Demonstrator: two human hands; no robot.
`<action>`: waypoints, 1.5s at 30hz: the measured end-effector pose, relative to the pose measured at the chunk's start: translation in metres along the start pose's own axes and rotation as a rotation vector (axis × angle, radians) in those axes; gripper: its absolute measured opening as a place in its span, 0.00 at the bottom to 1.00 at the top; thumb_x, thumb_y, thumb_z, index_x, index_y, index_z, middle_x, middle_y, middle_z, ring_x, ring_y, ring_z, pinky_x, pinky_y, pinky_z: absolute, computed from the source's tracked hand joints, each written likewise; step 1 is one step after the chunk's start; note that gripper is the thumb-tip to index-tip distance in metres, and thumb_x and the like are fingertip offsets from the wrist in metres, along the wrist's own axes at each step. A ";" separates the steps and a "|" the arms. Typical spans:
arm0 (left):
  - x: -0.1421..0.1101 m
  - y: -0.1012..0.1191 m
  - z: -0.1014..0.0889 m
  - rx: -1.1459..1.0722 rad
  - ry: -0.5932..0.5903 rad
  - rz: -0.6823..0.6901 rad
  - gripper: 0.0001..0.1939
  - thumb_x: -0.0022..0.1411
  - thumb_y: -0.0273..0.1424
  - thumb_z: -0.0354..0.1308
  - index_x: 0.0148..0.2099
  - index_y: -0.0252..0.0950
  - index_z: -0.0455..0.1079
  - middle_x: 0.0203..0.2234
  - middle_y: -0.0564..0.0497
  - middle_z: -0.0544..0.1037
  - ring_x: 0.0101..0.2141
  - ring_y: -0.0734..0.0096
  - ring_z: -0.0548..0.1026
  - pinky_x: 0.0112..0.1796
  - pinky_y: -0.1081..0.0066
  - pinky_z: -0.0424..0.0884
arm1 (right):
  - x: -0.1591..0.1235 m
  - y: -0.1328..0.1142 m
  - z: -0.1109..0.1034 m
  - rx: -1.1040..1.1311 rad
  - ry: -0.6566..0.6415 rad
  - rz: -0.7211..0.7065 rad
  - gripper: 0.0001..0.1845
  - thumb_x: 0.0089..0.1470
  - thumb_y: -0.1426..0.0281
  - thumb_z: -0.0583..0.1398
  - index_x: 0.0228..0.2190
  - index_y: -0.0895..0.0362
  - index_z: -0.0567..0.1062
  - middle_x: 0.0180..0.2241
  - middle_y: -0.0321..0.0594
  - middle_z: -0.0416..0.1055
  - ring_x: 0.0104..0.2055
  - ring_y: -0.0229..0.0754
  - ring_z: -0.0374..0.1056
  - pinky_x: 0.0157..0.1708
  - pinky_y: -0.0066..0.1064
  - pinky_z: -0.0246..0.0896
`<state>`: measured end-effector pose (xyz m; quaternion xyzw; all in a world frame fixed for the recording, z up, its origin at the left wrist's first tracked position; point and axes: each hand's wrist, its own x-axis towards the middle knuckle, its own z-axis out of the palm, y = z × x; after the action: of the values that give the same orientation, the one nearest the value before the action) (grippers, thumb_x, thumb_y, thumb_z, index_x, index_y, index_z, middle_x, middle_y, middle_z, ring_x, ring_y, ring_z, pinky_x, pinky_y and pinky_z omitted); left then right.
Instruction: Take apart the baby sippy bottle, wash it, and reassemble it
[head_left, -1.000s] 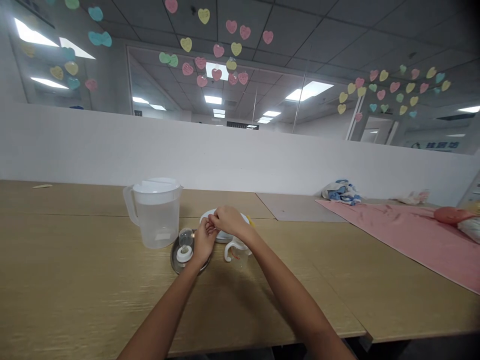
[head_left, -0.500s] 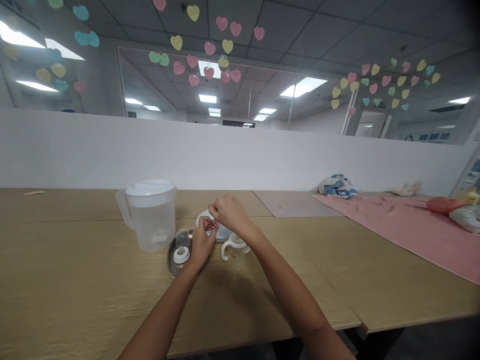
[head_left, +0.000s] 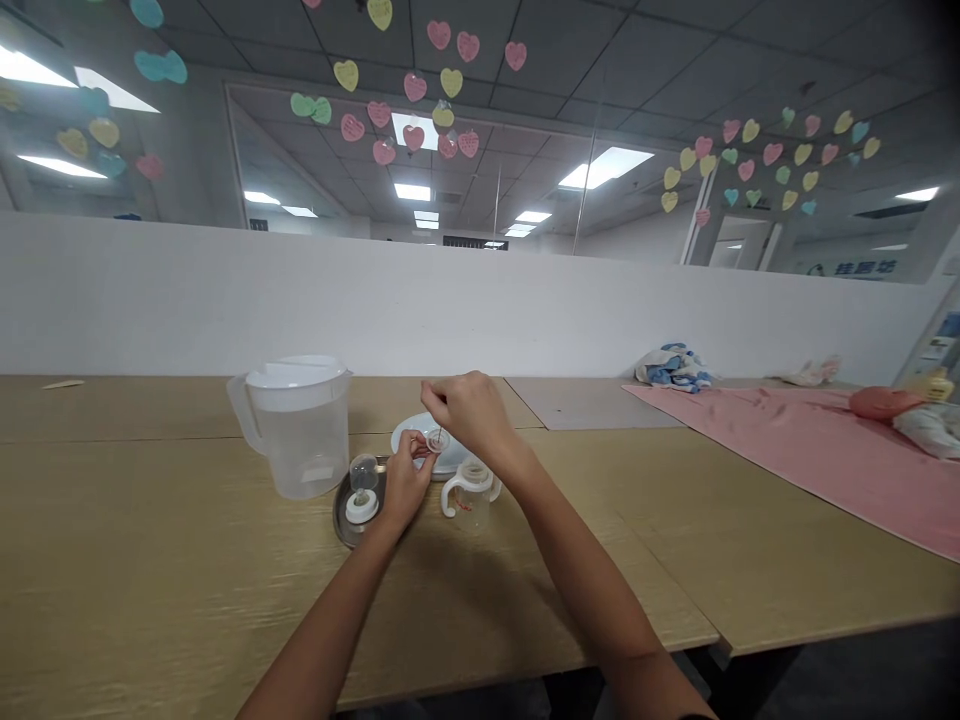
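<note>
Wood-grain desktop (head_left: 165, 590) lies under my forearms. My left hand (head_left: 406, 487) is nearest the work, its fingers narrowly pinched on a small clear round piece (head_left: 436, 440). My right hand (head_left: 469, 412) is just above, curled tight, with a thin stem (head_left: 438, 424) held between its fingers and reaching down to that piece; exactly how they meet is too small to tell. Just right of my left hand stands a clear cup (head_left: 470, 505) with two white handles. To the left, a steel tray (head_left: 343, 525) carries a white collar (head_left: 362, 507) topped by a clear dome (head_left: 364, 472). Behind my hands lies a white round dish (head_left: 409, 435), and a clear plastic pitcher (head_left: 291, 440) with a white lid stands beyond the tray. Far right, a pink cloth (head_left: 750, 450) spreads over the desk, with a crumpled blue-and-white cloth (head_left: 673, 367) beyond it, against a white partition (head_left: 450, 300).
</note>
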<state>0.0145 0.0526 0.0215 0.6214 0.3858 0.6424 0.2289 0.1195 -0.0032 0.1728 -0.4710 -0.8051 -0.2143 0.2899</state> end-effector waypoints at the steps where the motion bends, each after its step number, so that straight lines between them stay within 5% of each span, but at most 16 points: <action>1: 0.000 -0.002 0.000 0.007 -0.013 0.002 0.10 0.50 0.30 0.58 0.35 0.41 0.60 0.28 0.54 0.76 0.32 0.65 0.76 0.36 0.70 0.67 | 0.000 0.001 -0.003 0.026 0.051 0.010 0.24 0.59 0.68 0.47 0.17 0.60 0.71 0.15 0.37 0.63 0.19 0.32 0.51 0.24 0.28 0.38; 6: -0.001 -0.011 -0.001 0.158 -0.077 -0.011 0.09 0.53 0.32 0.53 0.37 0.40 0.58 0.28 0.54 0.75 0.32 0.66 0.75 0.35 0.68 0.67 | 0.002 0.020 -0.018 0.169 0.486 0.136 0.27 0.59 0.65 0.48 0.11 0.59 0.64 0.13 0.32 0.53 0.18 0.31 0.45 0.23 0.27 0.40; 8: -0.002 -0.012 -0.001 0.201 -0.072 -0.038 0.09 0.53 0.34 0.53 0.37 0.40 0.56 0.29 0.53 0.75 0.33 0.66 0.75 0.35 0.68 0.67 | 0.006 0.038 -0.013 0.223 0.523 0.204 0.27 0.58 0.64 0.48 0.11 0.58 0.63 0.13 0.32 0.52 0.19 0.31 0.44 0.23 0.27 0.41; 10: -0.002 -0.011 -0.001 0.225 -0.070 -0.053 0.10 0.54 0.35 0.52 0.36 0.40 0.55 0.30 0.53 0.75 0.33 0.66 0.76 0.35 0.68 0.67 | 0.010 0.059 0.002 0.271 0.373 0.270 0.26 0.57 0.64 0.49 0.11 0.58 0.65 0.13 0.31 0.53 0.18 0.31 0.45 0.22 0.26 0.41; 14: -0.003 -0.008 -0.001 0.224 -0.080 -0.051 0.10 0.54 0.35 0.53 0.36 0.40 0.55 0.29 0.53 0.77 0.33 0.66 0.76 0.35 0.68 0.67 | 0.013 0.093 0.052 0.216 -0.262 0.408 0.21 0.56 0.67 0.49 0.20 0.61 0.73 0.17 0.37 0.66 0.21 0.33 0.58 0.23 0.24 0.49; 15: -0.003 -0.007 -0.001 0.219 -0.084 -0.051 0.10 0.53 0.35 0.53 0.35 0.41 0.55 0.28 0.53 0.77 0.33 0.65 0.76 0.35 0.68 0.67 | 0.013 0.097 0.064 0.211 -0.337 0.412 0.18 0.55 0.69 0.51 0.22 0.62 0.74 0.18 0.39 0.68 0.21 0.34 0.61 0.23 0.23 0.51; 20: -0.004 -0.004 0.002 0.144 -0.070 -0.080 0.12 0.51 0.34 0.56 0.35 0.40 0.54 0.28 0.53 0.78 0.33 0.65 0.77 0.36 0.68 0.67 | 0.008 0.101 0.092 0.192 -0.504 0.361 0.07 0.45 0.75 0.59 0.27 0.62 0.78 0.30 0.48 0.75 0.32 0.42 0.69 0.30 0.26 0.58; 23: -0.004 -0.004 0.003 0.023 -0.062 -0.108 0.14 0.51 0.36 0.57 0.35 0.40 0.54 0.29 0.51 0.79 0.34 0.65 0.77 0.36 0.68 0.67 | 0.010 0.094 0.093 0.263 -0.585 0.234 0.15 0.40 0.74 0.63 0.35 0.56 0.79 0.39 0.42 0.75 0.39 0.42 0.69 0.37 0.26 0.59; 26: -0.003 -0.004 0.003 -0.012 -0.038 -0.128 0.16 0.50 0.37 0.59 0.35 0.40 0.54 0.26 0.53 0.78 0.30 0.67 0.76 0.33 0.70 0.66 | 0.012 0.086 0.096 0.511 -0.744 -0.002 0.19 0.39 0.70 0.65 0.38 0.53 0.78 0.37 0.35 0.75 0.39 0.41 0.68 0.37 0.25 0.59; 29: -0.002 -0.004 0.001 -0.018 0.021 -0.164 0.17 0.49 0.38 0.60 0.35 0.39 0.55 0.23 0.56 0.77 0.25 0.70 0.74 0.29 0.73 0.64 | 0.012 0.082 0.102 0.762 -0.745 -0.119 0.16 0.41 0.70 0.63 0.36 0.56 0.79 0.35 0.34 0.76 0.38 0.41 0.68 0.37 0.26 0.59; 35: 0.002 -0.005 -0.002 -0.089 0.040 -0.171 0.19 0.47 0.34 0.61 0.40 0.38 0.57 0.28 0.52 0.78 0.32 0.67 0.76 0.34 0.69 0.68 | 0.011 0.086 0.108 0.885 -0.727 -0.046 0.15 0.42 0.68 0.62 0.35 0.58 0.78 0.31 0.35 0.75 0.32 0.39 0.67 0.32 0.26 0.60; 39: 0.009 -0.006 -0.012 -0.040 0.200 -0.045 0.15 0.49 0.28 0.57 0.40 0.38 0.60 0.34 0.48 0.76 0.36 0.67 0.75 0.40 0.65 0.68 | 0.012 0.088 0.107 0.777 -0.655 0.022 0.13 0.45 0.72 0.58 0.35 0.60 0.77 0.31 0.36 0.75 0.32 0.38 0.67 0.31 0.24 0.59; 45: 0.015 -0.011 -0.026 0.068 0.497 -0.015 0.09 0.52 0.26 0.52 0.38 0.38 0.61 0.32 0.50 0.73 0.34 0.70 0.73 0.40 0.67 0.68 | 0.006 0.088 0.125 0.373 -0.755 0.172 0.11 0.39 0.78 0.58 0.28 0.63 0.79 0.29 0.43 0.76 0.31 0.40 0.68 0.29 0.25 0.58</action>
<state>-0.0146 0.0652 0.0237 0.4488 0.4561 0.7605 0.1104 0.1612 0.1188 0.0902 -0.5211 -0.8376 0.1474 0.0717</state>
